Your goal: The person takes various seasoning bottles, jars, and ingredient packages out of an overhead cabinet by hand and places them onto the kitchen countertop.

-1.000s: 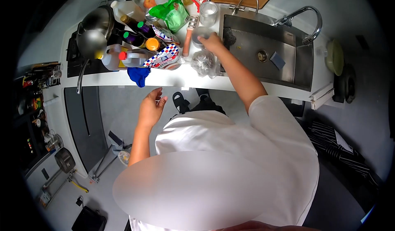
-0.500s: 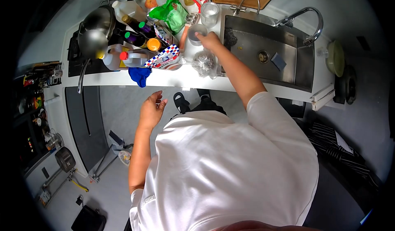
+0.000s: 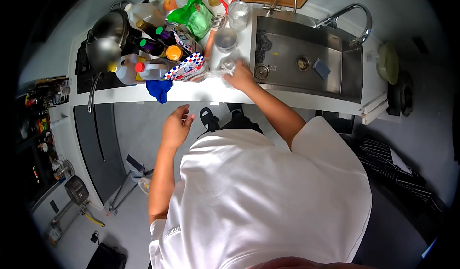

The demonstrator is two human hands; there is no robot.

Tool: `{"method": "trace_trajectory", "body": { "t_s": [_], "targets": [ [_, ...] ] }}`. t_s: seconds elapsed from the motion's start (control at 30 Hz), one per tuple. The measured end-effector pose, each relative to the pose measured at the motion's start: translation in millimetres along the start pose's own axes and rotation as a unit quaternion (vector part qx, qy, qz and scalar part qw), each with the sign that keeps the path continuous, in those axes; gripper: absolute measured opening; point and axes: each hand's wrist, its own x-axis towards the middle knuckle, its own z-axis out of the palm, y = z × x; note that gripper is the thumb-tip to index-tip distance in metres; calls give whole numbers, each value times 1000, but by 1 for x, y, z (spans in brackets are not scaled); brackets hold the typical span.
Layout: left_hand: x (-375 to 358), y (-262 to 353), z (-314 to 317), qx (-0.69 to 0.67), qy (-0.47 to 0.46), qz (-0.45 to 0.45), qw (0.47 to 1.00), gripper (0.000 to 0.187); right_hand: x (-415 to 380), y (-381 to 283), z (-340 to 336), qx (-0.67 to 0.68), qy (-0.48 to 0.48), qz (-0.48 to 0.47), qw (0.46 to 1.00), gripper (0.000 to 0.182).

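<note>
My right hand (image 3: 241, 76) is at the counter edge left of the sink, its fingers closed on a crinkled clear plastic bag (image 3: 227, 67) with something silvery-grey inside. The hand covers part of the bag. Just beyond it stands a round clear container (image 3: 225, 40), and farther back a clear glass jar (image 3: 238, 16). An orange-brown handled tool (image 3: 209, 43) lies left of the container. My left hand (image 3: 177, 125) hangs in front of the counter, holding nothing, with fingers loosely bent and apart.
Several bottles and jugs crowd the counter on the left, with a checkered packet (image 3: 186, 68), a green bag (image 3: 195, 16) and a blue cloth (image 3: 159, 90). A wok (image 3: 111, 27) is at the far left. The steel sink (image 3: 330, 89) with its faucet (image 3: 366, 27) lies right.
My right hand has left the round container and come nearer to me, onto the plastic bag. The bag has shifted left and looks flattened. My left hand has hardly moved.
</note>
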Motion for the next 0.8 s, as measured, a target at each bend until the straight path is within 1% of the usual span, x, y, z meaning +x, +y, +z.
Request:
{"method": "trace_trajectory", "body": {
  "t_s": [0.07,0.1,0.13,0.2,0.23,0.27,0.33,0.37,0.43,0.47,0.5,0.53,0.6,0.67,0.7,0.73,0.8],
  "targets": [
    [9,13,-3,5,-17,16,1000,45,10,-7,7,27,55,-47,997,99],
    [15,20,-4,8,-31,32,999,45,15,-11,9,37,58,-52,996,107],
    [20,24,-3,14,-38,43,998,45,15,-16,8,44,69,-46,996,107],
    [31,34,-3,27,-48,77,995,44,11,-20,0,62,39,-67,995,121],
    [35,37,-4,36,-61,97,993,44,2,-23,-10,80,12,-57,995,130],
    [37,39,-4,26,-66,107,992,44,-13,-23,-16,91,30,-43,995,130],
    [44,39,-4,21,-89,149,985,44,-24,-8,-9,99,109,-50,988,127],
    [49,34,-2,20,-96,154,983,44,-37,-3,-8,89,156,-58,982,118],
    [56,33,0,25,-126,178,976,45,-74,3,-10,122,227,-74,963,92],
    [58,34,0,31,-148,196,969,45,-92,5,-8,181,236,-69,952,85],
    [62,31,7,-8,-180,212,960,46,-109,10,-4,222,259,-78,937,73],
    [63,36,10,2,-208,246,947,46,-131,10,-2,234,301,-95,919,59],
    [58,51,19,-19,-270,251,930,48,-186,8,1,250,341,-94,902,49],
    [47,64,32,-24,-323,299,898,50,-237,8,14,268,400,-64,874,47],
    [39,69,39,-14,-354,320,879,50,-267,8,25,281,417,-32,864,46],
    [29,77,48,-8,-382,338,860,50,-292,13,39,297,443,-23,846,45],
    [-1,91,66,53,-433,369,821,50,-357,11,67,310,458,56,831,45]
  ]
}}
